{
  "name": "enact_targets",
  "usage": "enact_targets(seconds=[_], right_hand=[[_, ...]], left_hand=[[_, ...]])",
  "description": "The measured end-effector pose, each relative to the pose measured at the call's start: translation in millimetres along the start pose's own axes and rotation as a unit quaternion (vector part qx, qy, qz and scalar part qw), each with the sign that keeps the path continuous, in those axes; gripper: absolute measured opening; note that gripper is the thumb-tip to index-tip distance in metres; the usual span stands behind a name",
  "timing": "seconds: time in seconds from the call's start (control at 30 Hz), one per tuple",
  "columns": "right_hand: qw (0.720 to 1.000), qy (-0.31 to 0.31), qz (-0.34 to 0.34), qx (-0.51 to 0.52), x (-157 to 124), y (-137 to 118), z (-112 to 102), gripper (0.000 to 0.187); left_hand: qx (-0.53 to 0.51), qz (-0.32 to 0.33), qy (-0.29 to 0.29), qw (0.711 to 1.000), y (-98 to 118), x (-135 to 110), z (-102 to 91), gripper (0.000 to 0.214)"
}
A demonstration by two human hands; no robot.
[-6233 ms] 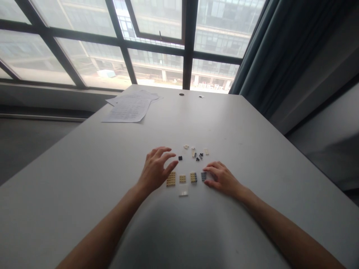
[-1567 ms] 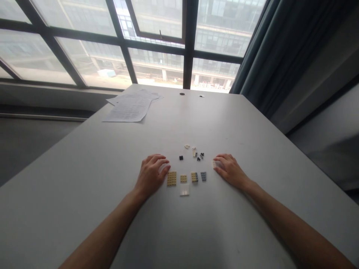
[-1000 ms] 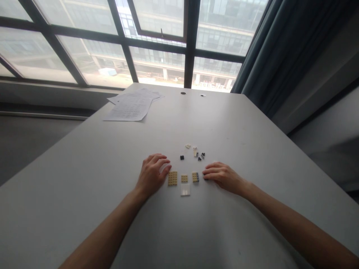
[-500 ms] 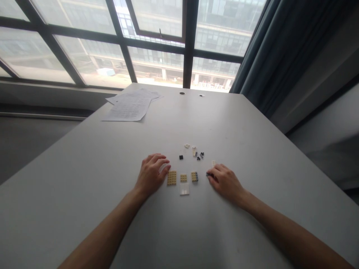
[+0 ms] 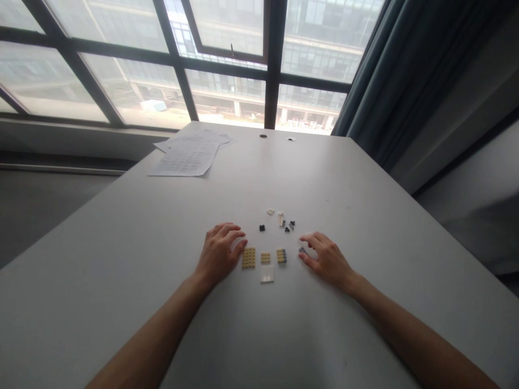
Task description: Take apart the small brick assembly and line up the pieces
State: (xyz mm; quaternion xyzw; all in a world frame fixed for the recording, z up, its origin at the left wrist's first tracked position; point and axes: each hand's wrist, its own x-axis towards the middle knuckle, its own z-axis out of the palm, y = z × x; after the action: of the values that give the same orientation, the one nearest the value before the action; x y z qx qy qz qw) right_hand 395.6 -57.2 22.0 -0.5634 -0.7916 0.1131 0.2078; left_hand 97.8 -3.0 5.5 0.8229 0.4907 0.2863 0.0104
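Grey plastic piece [image 5: 302, 250] at the right hand [image 5: 325, 259], grip parted
Beyond the glossy white square tile [image 5: 266, 274], the piece lies on the white worktop [image 5: 324, 173] beside the thumb [image 5: 310, 262] (contact cannot be confirmed); best aligned with light fingertip pressure. Left hand [image 5: 219, 251]: grip loosely curved, nothing visible in it. Farther off, a black plastic block [image 5: 261, 228]; no container shows.

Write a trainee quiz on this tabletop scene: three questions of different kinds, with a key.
1. True or false: the glossy white square plastic piece lies nearer the person than the small tan rectangular studded plastic plate.
2. The small grey studded plastic piece is nearest: A) the left hand; B) the right hand; C) the blue-grey curtain.
3. Fill in: white printed paper sheets lie toward the far ____ corner of the white table.
Key: 1 true; 2 B; 3 left.
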Motion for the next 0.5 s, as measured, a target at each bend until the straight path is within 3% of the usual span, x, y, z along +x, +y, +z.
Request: enact_targets(seconds=[0.13,0.23,0.5], right_hand=[[0.994,-0.072,-0.069,0.041,4,20,-15,0.046],[0.990,-0.110,-0.081,0.047,8,28,-18,0.043],[0.990,-0.097,-0.077,0.066,10,30,-13,0.028]], left_hand=[[0.000,0.003,0.003,1.000,0,0,-0.2,0.021],[0.000,0.002,0.005,1.000,0,0,-0.2,0.021],[0.000,-0.002,0.000,1.000,0,-1,0.4,0.022]])
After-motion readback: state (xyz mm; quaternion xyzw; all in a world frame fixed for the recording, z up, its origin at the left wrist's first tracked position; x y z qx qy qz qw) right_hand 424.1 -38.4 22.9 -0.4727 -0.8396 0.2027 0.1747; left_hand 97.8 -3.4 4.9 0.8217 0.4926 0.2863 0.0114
